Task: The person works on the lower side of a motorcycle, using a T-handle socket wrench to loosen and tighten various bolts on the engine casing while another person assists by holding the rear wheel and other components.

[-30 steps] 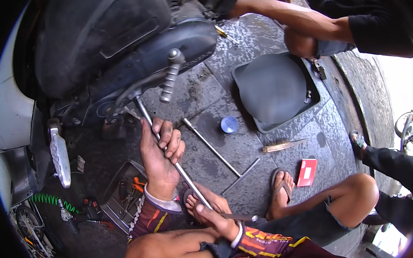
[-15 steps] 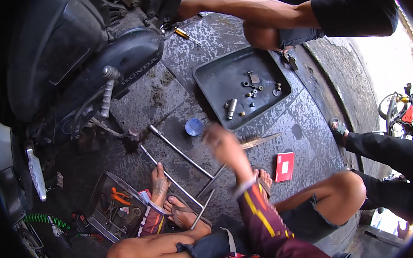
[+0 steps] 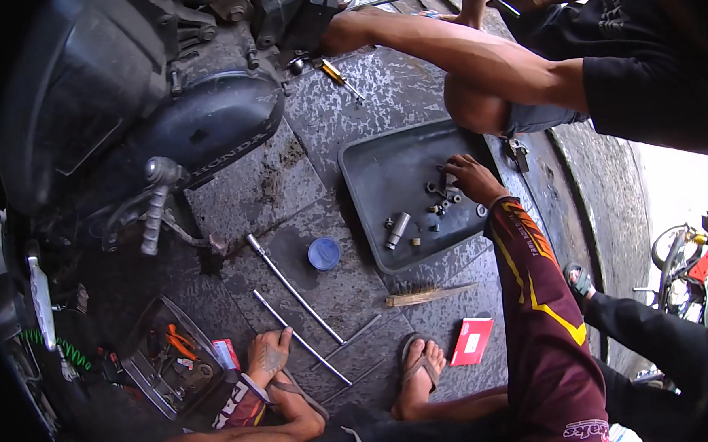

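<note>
My left hand (image 3: pixel 267 357) is low near the ground, by the lower of two long metal T-wrenches (image 3: pixel 322 357); its curled-under fingers are unclear, and I cannot tell whether it holds the wrench. My right hand (image 3: pixel 469 177) reaches into the black tray (image 3: pixel 372 252), fingers closed on a small metal part (image 3: pixel 451 183). Nuts, washers and a metal cylinder (image 3: pixel 398 231) lie in the tray. Left of it are a blue round lid or tub (image 3: pixel 324 254) and a wooden-handled brush (image 3: pixel 431 295).
A motorbike (image 3: pixel 88 108) fills the upper left. A co-worker's arm (image 3: pixel 473 52) reaches its engine; another person's leg (image 3: pixel 635 317) is at right. An open toolbox (image 3: pixel 150 391), green hose (image 3: pixel 66 348), yellow screwdriver (image 3: pixel 337 76) and red packet (image 3: pixel 467 344) lie around me.
Both hands were on the long rod at the bike. The rod now lies low beside my left hand. My right hand moved up and right into the tray; its round dark cover is gone from view.
</note>
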Tool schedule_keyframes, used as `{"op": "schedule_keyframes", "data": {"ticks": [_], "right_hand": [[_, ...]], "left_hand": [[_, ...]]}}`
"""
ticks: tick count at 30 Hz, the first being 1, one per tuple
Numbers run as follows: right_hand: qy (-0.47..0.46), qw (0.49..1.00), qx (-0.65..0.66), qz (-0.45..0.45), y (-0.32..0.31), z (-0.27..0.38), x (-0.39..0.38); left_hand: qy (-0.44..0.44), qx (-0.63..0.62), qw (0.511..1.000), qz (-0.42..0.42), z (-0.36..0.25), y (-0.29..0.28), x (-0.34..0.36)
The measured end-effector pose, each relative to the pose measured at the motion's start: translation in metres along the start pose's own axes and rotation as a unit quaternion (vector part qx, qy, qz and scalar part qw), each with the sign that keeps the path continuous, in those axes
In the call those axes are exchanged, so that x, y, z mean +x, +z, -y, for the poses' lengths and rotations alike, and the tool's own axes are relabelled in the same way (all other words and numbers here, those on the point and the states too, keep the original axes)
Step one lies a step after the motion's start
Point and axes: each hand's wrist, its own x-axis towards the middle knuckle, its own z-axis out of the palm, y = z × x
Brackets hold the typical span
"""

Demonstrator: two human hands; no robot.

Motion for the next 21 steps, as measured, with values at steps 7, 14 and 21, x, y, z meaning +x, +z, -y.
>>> {"op": "schedule_keyframes", "data": {"ticks": [7,14,21], "right_hand": [[0.072,0.991,0.107,-0.026,-0.006,-0.029,-0.020],[0.128,0.966,0.217,-0.052,-0.073,0.046,-0.017],[0.017,0.935,0.332,-0.123,-0.058,0.211,0.027]], "left_hand": [[0.093,-0.076,0.993,0.005,-0.095,-0.033,0.009],[0.257,-0.244,0.935,-0.028,-0.180,-0.044,0.053],[0.235,-0.438,0.867,-0.039,-0.152,-0.039,0.061]]}}
